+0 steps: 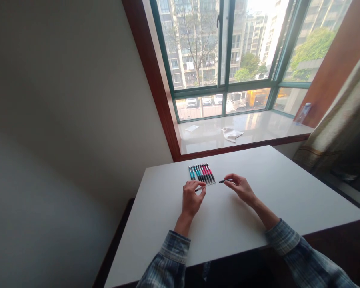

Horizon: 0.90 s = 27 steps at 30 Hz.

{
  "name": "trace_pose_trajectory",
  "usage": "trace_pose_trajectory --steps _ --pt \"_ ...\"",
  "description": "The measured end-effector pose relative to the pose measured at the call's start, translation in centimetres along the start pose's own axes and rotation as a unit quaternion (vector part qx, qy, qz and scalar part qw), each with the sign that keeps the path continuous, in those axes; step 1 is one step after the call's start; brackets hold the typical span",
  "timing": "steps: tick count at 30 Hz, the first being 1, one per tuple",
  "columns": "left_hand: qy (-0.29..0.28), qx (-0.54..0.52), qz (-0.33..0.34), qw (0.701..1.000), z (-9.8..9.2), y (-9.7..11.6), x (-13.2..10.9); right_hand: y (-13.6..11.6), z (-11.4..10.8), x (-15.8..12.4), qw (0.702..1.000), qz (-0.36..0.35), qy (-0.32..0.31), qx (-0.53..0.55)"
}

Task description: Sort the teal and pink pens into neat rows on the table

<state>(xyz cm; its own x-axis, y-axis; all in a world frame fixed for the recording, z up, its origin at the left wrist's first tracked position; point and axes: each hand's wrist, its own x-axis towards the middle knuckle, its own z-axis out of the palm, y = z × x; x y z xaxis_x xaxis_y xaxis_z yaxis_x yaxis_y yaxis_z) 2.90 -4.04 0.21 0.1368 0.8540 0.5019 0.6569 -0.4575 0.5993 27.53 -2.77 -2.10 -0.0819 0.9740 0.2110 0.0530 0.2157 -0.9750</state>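
Note:
My left hand (192, 197) is closed in a pinch on a thin pen refill (210, 184), dark at its near end, with its pale tip pointing right. Across a small gap, my right hand (240, 188) pinches a short black pen part (221, 181) between thumb and fingers; the rest of that part is hidden by the fingers. Just beyond my left hand lies a row of several click pens (202, 173), side by side, teal ones on the left and pink-red ones on the right. My left hand covers the lower ends of some of them.
The pens lie on a white table (156, 216). Behind it, a window sill (204, 144) holds a crumpled white cloth (232, 134), a flat paper piece (192, 128) and a clear bottle (303, 114). A grey wall (78, 120) stands on the left, a curtain (333, 120) on the right.

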Motion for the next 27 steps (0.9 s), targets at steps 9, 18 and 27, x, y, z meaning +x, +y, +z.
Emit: trace_pose_trajectory --steps 9,18,27 --pt "-0.015 -0.008 -0.001 1.0 -0.1 0.17 0.09 -0.11 -0.02 0.04 1.0 0.004 0.012 -0.003" --pt "-0.02 -0.013 0.002 1.0 -0.06 0.52 0.09 -0.19 0.15 0.02 1.0 0.005 -0.001 0.001" --pt "-0.021 -0.02 0.002 1.0 -0.11 0.53 0.09 -0.31 -0.01 -0.03 1.0 0.006 0.016 0.001"
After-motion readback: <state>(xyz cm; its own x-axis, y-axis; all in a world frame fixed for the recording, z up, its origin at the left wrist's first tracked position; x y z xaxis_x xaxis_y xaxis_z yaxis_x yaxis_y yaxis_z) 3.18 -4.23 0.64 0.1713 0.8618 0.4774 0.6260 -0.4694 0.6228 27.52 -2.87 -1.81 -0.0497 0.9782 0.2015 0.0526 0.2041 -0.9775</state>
